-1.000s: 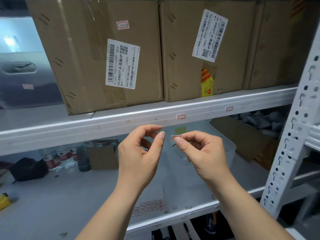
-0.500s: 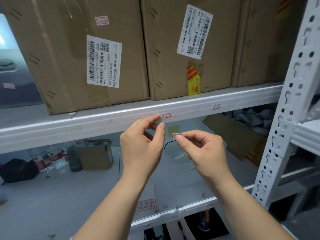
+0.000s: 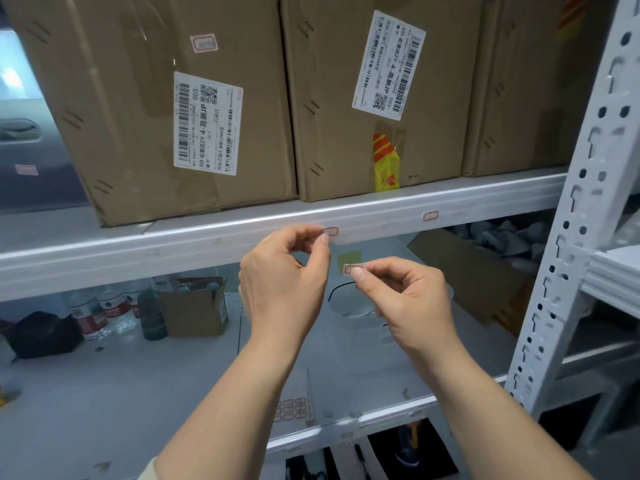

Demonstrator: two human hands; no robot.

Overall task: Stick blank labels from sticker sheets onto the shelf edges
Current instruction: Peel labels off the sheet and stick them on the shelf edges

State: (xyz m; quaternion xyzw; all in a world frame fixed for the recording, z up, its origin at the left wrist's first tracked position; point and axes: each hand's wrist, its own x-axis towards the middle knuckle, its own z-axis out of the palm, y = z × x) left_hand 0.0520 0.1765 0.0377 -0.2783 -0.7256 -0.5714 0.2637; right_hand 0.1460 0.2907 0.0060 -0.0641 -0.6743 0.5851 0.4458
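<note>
Right hand (image 3: 408, 299) pinches label (image 3: 354, 269); left hand (image 3: 282, 282), at its 9 o'clock, fingers curled, holds nothing visible, below shelf edge (image 3: 207, 251).

shelf edge (image 3: 207, 247) bare leftward | cardboard boxes (image 3: 180, 109) block above

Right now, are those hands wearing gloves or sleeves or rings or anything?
No gloves. The left hand and the right hand are both bare, and so are the forearms. No rings, watch or bracelets show. The only bit of clothing is a pale cream sleeve edge near the left elbow, at the bottom of the picture. The fingernails are short and plain.
</note>
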